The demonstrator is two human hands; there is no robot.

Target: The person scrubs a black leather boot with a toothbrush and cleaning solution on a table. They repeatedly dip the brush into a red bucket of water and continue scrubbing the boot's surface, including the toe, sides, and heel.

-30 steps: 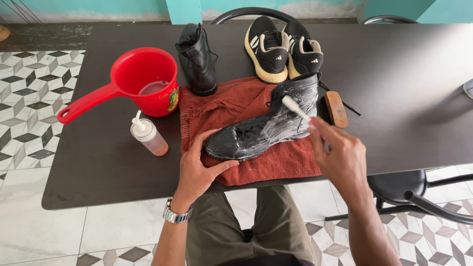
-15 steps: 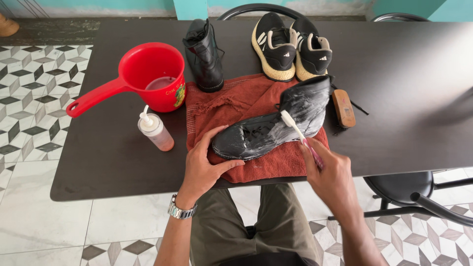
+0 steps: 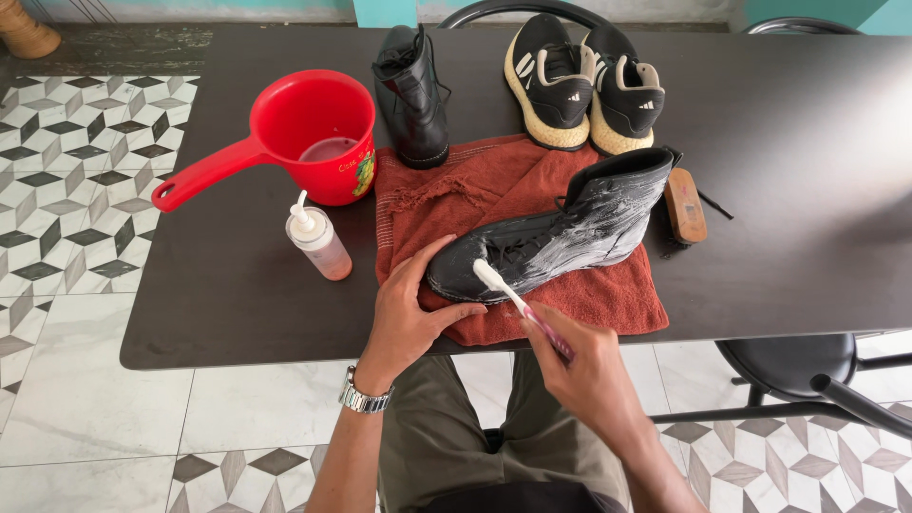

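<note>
Brushwork has shifted along the boot (image 3: 560,228): a second ago the toothbrush (image 3: 518,302) was up at the ankle end, half a second ago at mid-shaft, and now its white head sits low by the toe, touching the lathered leather near the laces. The right hand (image 3: 589,375) has dropped toward the desk (image 3: 807,190) edge with it, its grip closed tight round the pink handle. The left hand (image 3: 408,318) has barely moved — fingers spread but curled loosely over the toe, thumb on the towel (image 3: 589,299), pinning the boot in place rather than clasping it. Judging by that travel, the scrubbing has worked its way from the top of the boot down to the front; foam streaks already cover most of the side.

The boot lies on its side on the red towel, near the front edge of the desk, sole turned away from the person. A second black boot (image 3: 413,95) stands upright behind the towel, a pair of black sneakers (image 3: 584,85) beside it. A red jug (image 3: 313,133) holds some liquid; just in front of it stands a squeeze bottle (image 3: 318,242) with pinkish contents. A wooden brush (image 3: 684,204) lies just right of the boot's cuff.

Hard to make out — the bristles themselves, lost against the foam, and the toe under the left fingers. The far side of the lying boot is hidden, so its state cannot be told. The chair at the right is cut off by the frame, and the right palm covers the end of the handle.
</note>
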